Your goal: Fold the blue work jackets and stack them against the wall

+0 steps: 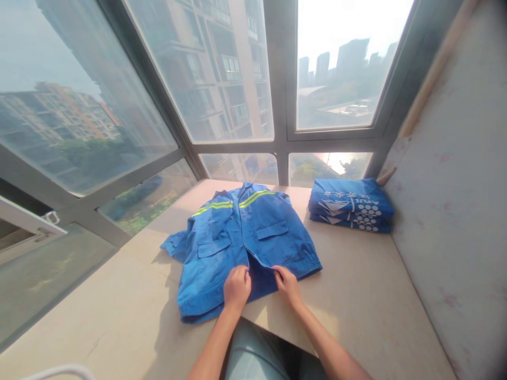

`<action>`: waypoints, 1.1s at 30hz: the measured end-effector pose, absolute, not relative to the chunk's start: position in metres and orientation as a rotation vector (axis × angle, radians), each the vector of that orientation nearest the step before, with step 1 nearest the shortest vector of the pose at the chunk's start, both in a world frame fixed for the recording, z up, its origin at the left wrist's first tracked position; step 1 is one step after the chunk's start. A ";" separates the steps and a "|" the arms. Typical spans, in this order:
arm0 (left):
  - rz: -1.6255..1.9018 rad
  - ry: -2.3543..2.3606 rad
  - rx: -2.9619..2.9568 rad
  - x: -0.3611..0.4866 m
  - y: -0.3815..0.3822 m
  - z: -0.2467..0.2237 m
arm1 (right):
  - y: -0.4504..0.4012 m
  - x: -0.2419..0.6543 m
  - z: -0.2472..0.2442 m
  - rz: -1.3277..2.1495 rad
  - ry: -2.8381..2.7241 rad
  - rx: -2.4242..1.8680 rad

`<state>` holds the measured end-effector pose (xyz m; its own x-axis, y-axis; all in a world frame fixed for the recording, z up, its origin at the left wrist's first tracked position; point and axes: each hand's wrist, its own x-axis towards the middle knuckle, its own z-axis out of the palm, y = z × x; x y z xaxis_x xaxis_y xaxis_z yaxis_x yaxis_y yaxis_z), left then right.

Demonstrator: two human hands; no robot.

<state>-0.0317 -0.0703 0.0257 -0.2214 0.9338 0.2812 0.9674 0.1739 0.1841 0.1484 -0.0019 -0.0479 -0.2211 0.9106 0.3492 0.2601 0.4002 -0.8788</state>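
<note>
A blue work jacket with yellow-green stripes across the chest lies front side up, its collar toward the window. Its upper front is closed, while the lower front edges spread apart. My left hand pinches one front edge near the hem. The opposite front edge is held between the fingers of my right hand. Between my hands the dark inside of the jacket shows. One sleeve sticks out at the left; the other sleeve is mostly hidden.
Folded blue garments with white print are stacked at the back right, by a patterned wall. The pale ledge runs up to the window frames. A white curved object shows at the bottom left.
</note>
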 end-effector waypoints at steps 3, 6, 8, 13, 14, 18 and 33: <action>-0.536 -2.245 -1.988 -0.021 -0.087 0.026 | -0.002 0.149 -0.046 0.888 -1.702 -1.043; -0.481 -2.203 -2.114 -0.011 -0.106 0.015 | -0.003 0.150 -0.046 0.911 -1.698 -1.044; -0.481 -2.217 -2.159 -0.007 -0.115 0.006 | -0.003 0.150 -0.046 0.922 -1.699 -1.043; -0.644 -2.255 -2.184 -0.011 -0.121 -0.008 | -0.004 0.152 -0.046 0.872 -1.772 -1.032; -0.674 -2.256 -2.183 -0.013 -0.121 -0.009 | -0.005 0.153 -0.045 0.826 -1.805 -1.016; -0.781 -2.247 -2.140 -0.014 -0.123 -0.018 | -0.016 0.150 -0.043 0.536 -2.058 -0.846; -0.770 -2.339 -2.178 -0.012 -0.114 -0.006 | -0.013 0.113 -0.017 0.345 -2.565 -0.985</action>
<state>-0.0119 -0.1138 -0.0055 -0.1160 0.9718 0.2054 0.9038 0.0175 0.4276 0.1129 -0.0127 -0.0175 -0.6872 0.6816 0.2514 0.5909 0.7257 -0.3524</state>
